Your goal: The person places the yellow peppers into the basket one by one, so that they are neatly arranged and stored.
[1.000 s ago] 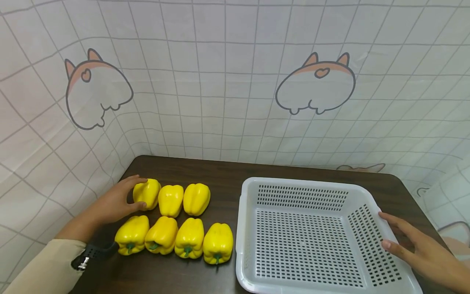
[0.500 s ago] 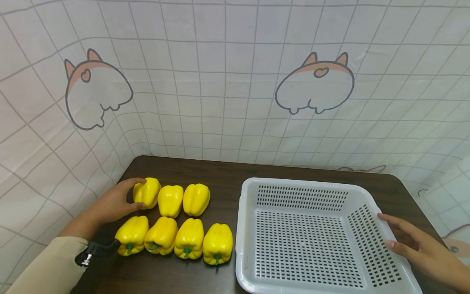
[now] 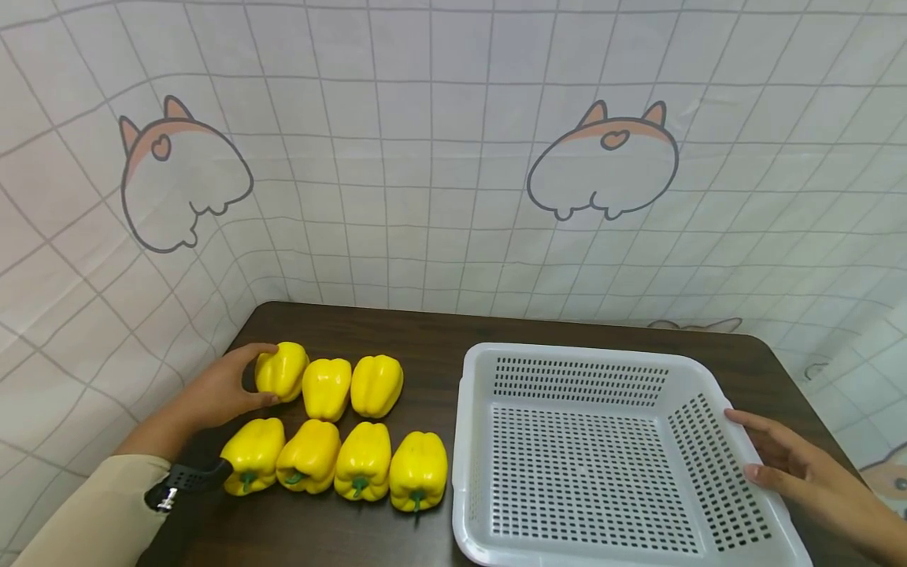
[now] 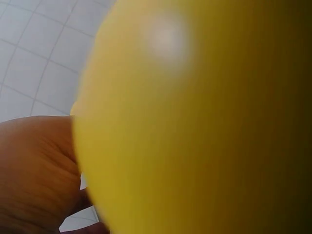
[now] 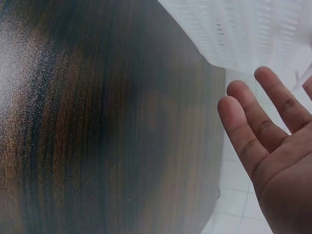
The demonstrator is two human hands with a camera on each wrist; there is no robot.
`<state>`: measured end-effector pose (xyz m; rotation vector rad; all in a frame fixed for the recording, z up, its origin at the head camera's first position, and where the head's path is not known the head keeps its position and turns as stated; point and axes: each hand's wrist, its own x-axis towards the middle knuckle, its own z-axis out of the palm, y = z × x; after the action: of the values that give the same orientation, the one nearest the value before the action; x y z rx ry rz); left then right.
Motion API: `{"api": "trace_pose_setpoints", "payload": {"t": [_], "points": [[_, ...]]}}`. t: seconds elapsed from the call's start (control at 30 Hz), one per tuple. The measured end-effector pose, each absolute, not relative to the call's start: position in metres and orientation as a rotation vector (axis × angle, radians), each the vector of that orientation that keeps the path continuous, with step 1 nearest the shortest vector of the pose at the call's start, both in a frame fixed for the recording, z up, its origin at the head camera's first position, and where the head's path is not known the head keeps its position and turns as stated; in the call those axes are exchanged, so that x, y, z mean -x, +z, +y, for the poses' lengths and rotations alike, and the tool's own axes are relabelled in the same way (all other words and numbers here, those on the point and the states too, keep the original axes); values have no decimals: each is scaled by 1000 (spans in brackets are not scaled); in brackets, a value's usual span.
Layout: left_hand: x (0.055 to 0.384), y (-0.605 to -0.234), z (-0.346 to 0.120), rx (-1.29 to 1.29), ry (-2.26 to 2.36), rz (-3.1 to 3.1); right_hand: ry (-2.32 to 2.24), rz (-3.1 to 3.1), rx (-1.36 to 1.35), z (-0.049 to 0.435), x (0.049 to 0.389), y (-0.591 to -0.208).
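Note:
My left hand (image 3: 223, 387) grips a yellow bell pepper (image 3: 283, 372) at the back left of the table, with thumb and fingers on either side of it. Close up in the left wrist view, that bell pepper (image 4: 190, 126) fills most of the picture and hides the fingertips. Over on the right, my right hand (image 3: 815, 476) rests at the right rim of a white perforated plastic basket (image 3: 567, 353). Its fingers look extended and relaxed in the right wrist view, near the basket's outer wall (image 5: 229, 39).
Two more yellow peppers (image 3: 352, 387) lie beside the held one. A front row of several peppers (image 3: 306, 457), stems toward me, stretches to the basket's left side. The dark wooden table (image 3: 425, 335) backs onto a grid-patterned cloth (image 3: 425, 197).
Both hands stay nearly still: the left on its pepper, the right at the basket rim. The right thumb has drawn slightly toward the rim. The head view has shifted a little.

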<state>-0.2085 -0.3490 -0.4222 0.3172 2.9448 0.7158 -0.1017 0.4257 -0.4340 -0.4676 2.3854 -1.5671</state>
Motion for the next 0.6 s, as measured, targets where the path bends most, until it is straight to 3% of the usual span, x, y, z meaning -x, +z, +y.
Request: {"api": "trace_pose_setpoints", "payload": {"t": [0.6], "points": [[207,-413,-353,-332,755,3003,-1802,1846,425,435,104,-436]]}}
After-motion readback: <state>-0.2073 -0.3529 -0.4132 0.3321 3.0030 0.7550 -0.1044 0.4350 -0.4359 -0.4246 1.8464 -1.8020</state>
